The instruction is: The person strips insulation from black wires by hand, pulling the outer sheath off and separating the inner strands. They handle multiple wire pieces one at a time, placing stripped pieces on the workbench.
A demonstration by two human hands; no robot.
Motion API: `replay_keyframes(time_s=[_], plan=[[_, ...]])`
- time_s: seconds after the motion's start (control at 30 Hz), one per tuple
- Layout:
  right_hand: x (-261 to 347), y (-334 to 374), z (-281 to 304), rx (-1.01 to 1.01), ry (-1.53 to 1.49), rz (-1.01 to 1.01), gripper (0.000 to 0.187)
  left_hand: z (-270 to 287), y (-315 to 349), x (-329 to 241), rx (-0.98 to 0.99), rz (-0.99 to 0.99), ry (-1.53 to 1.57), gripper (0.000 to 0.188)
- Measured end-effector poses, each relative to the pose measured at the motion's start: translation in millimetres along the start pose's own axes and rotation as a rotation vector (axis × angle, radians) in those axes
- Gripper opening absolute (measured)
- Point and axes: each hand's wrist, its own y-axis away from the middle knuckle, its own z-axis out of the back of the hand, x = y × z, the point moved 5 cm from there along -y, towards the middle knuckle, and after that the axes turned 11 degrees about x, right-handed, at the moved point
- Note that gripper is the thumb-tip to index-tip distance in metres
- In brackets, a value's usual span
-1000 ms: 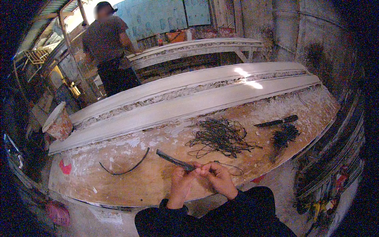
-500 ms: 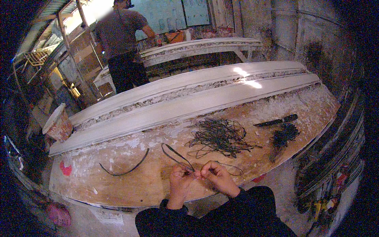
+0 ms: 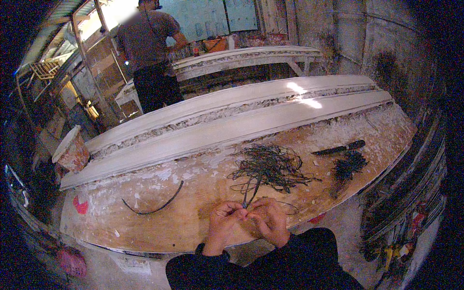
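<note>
Above the near part of the wooden board (image 3: 159, 232), my left hand (image 3: 223, 223) and my right hand (image 3: 271, 222) meet with their fingertips pinched together. Between them they hold a thin dark cord (image 3: 250, 193), bent double, its two strands standing up from the fingers. Just beyond lies a loose tangle of dark string (image 3: 273, 166). A black-handled knife (image 3: 340, 148) rests to its right, beside a small bundle of dark short strands (image 3: 350, 165). Left of my hands, a single curved piece of dark cord (image 3: 154, 210) lies on the board.
Two long pale moulded strips (image 3: 227, 118) with a rough groove between them run along the board's far side. A plaster-smeared bucket (image 3: 72, 150) stands at the left. Behind, a person (image 3: 150, 53) stands at a white-spattered bench (image 3: 246, 55) with an orange container (image 3: 214, 45).
The cord's doubled end has swung from leaning left to standing nearly upright between my hands. My right hand has turned and closed in on the left one.
</note>
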Motion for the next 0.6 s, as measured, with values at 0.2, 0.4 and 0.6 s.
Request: replay_keyframes(time_s=[0.2,0.4,0.6], plan=[[-28.8,15.8,-21.1,0.208,-0.536,-0.421,0.012,0.9,1.7,-15.5,0.147,0.015,-0.032,0.018],[-1.4,9.9,-18.3,0.295,0.08,0.166,0.02,0.1,3.9,-26.9,0.192,0.058,-0.024,0.029],[-0.6,10.6,-13.4,0.28,0.143,0.005,0.019,-6.4,3.8,-35.9,0.19,0.069,-0.036,0.034]])
